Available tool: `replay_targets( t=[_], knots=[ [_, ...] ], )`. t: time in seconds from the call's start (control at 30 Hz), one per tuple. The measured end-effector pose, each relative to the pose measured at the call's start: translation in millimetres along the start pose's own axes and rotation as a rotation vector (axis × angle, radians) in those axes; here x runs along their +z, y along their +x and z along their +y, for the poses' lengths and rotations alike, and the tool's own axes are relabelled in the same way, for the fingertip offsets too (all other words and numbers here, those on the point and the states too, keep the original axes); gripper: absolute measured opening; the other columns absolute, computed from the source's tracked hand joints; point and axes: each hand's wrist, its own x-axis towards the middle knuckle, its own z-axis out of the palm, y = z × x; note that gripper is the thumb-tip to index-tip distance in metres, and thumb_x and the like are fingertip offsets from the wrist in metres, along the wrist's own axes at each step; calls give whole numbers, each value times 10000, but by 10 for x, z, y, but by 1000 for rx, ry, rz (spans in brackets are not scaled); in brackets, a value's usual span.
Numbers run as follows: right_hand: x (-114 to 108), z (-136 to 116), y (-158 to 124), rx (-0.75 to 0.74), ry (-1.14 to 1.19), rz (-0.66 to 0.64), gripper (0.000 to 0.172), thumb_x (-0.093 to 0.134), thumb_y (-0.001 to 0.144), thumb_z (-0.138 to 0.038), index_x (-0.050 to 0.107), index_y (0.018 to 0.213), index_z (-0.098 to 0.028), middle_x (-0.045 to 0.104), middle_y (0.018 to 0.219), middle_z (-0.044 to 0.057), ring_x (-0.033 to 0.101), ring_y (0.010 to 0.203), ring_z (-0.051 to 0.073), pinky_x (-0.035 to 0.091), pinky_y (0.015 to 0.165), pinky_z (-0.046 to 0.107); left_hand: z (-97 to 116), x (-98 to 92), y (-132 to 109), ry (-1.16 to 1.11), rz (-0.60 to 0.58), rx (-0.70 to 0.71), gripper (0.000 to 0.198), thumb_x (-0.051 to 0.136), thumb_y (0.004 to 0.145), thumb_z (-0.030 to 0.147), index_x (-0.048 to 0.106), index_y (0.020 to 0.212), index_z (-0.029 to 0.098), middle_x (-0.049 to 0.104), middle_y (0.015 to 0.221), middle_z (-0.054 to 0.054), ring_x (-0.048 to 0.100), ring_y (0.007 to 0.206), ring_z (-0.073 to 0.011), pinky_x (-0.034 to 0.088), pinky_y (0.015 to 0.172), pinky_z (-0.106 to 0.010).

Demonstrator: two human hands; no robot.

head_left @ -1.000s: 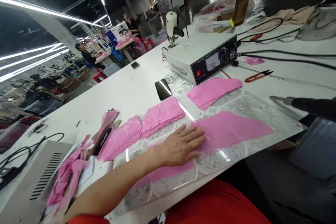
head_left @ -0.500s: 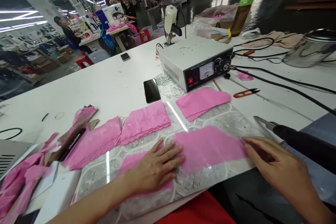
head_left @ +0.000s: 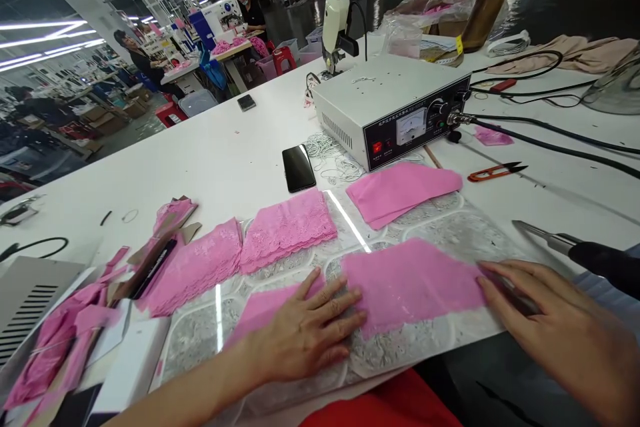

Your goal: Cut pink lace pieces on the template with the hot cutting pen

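Note:
My left hand (head_left: 315, 323) lies flat with fingers spread, its fingertips on the left edge of a thin pink fabric piece (head_left: 415, 287). Beneath its palm, another pink piece (head_left: 263, 310) is partly covered. My right hand (head_left: 555, 327) pinches the right corner of the first piece between thumb and fingertips. Both pieces rest on a grey patterned mat (head_left: 430, 340). Further back on the mat are plain pink pieces (head_left: 405, 190) and two stacks of scallop-edged pink lace (head_left: 290, 230). A pointed tool with a black handle (head_left: 600, 263) lies just beyond my right hand.
A control box (head_left: 395, 113) with cables stands behind the mat. Near it are a phone (head_left: 299, 168), orange thread snips (head_left: 495, 172) and a brown bottle (head_left: 487, 10). Pink strips and a white box (head_left: 133, 367) sit at left. People work at sewing machines beyond.
The view has shifted a little, so the table's things appear further right. Both hands keep their places on the fabric.

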Motion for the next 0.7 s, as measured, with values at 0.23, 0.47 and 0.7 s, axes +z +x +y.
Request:
replay_targets(
  t=[0.23,0.47,0.7],
  knots=[
    [10,-9,40,-131,-92,45,375,384,985,-447,652,956,-186,700,883,47,683,766,192,497,665,322,5,3,-8,11,11,33,467,466,1004,384,455,1418,168,407,1518,-59,312,1435,-297,3,1195,-577],
    [-13,-20,51,-114,-121,33,339,410,975,-430,660,981,-202,711,897,41,687,780,182,498,662,302,16,-20,-14,-11,-5,54,473,425,1022,379,427,1437,152,376,1533,-46,237,1466,-272,-41,1201,-542],
    [27,-4,69,-120,-96,44,275,478,960,-380,673,964,-187,710,894,41,688,782,173,499,669,282,-4,-52,5,-28,31,66,470,470,1007,363,450,1420,138,430,1501,-66,266,1455,-263,25,1211,-527]
  ],
)
